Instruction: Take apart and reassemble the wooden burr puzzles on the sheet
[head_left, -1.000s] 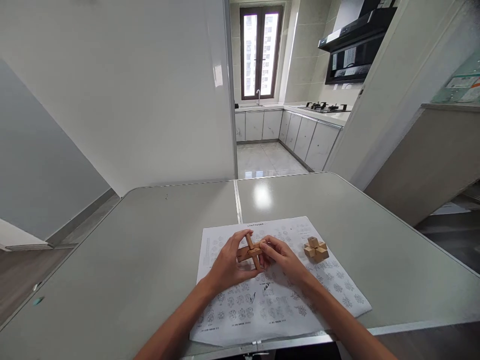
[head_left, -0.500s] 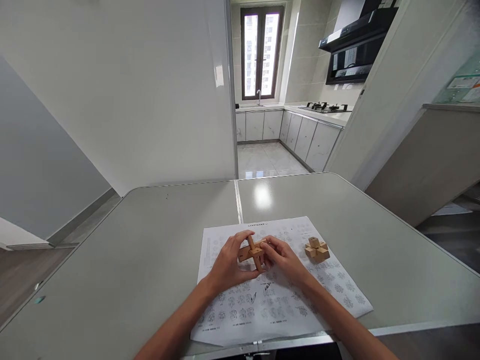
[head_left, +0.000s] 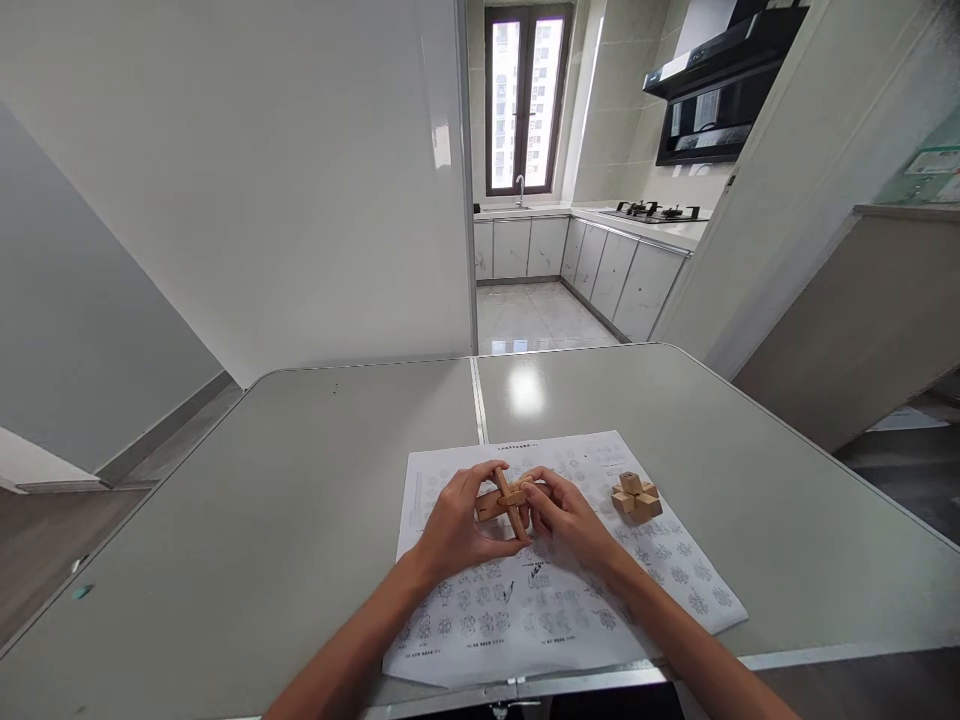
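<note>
Between my two hands is a partly joined wooden burr puzzle (head_left: 509, 502) of crossed notched sticks, held just above a printed sheet (head_left: 480, 625). My left hand (head_left: 459, 520) is closed on it, thumb at the lower end of one stick and fingertips at its upper end. The fingers of my right hand (head_left: 564, 515) pinch the right side of the puzzle, covering some of its pieces. A second wooden burr puzzle (head_left: 636, 499), fully interlocked, sits on the sheet to the right of my right hand.
The sheet carries rows of small line diagrams and lies near the front edge of a grey-green table (head_left: 262, 520). A metal seam (head_left: 478, 400) runs along the table's middle. Beyond stand a white partition (head_left: 337, 200) and a kitchen with a stove (head_left: 656, 212).
The right fingers have shifted slightly on the puzzle, and its right-hand piece appears turned a little. Otherwise the view has only moved slightly.
</note>
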